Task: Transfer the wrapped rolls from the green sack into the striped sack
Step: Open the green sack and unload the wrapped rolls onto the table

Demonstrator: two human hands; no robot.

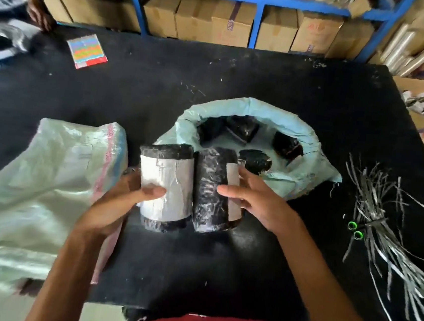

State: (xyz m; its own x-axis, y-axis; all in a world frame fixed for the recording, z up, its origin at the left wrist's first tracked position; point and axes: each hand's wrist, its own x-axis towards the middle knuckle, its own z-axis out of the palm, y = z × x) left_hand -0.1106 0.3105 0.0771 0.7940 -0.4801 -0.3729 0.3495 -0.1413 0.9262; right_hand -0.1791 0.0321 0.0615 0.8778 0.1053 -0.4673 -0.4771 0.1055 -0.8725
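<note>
You are mid-transfer. Your left hand (121, 203) grips the labelled roll (165, 187), thumb across its front, and your right hand (258, 201) clasps the second roll (210, 191) touching it. Both are just in front of the green sack (311, 144). Next, carry both left into the striped sack (49, 170). Its mouth is hard to make out, and how many rolls lie deeper in the green sack is hidden.

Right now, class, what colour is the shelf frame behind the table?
The shelf frame is blue, clearest in the head view.

Open tabletop (147, 94) beyond the striped sack (48, 183); green sack (249, 108) blocks centre; strap bundle (385, 236) clutters right.
</note>
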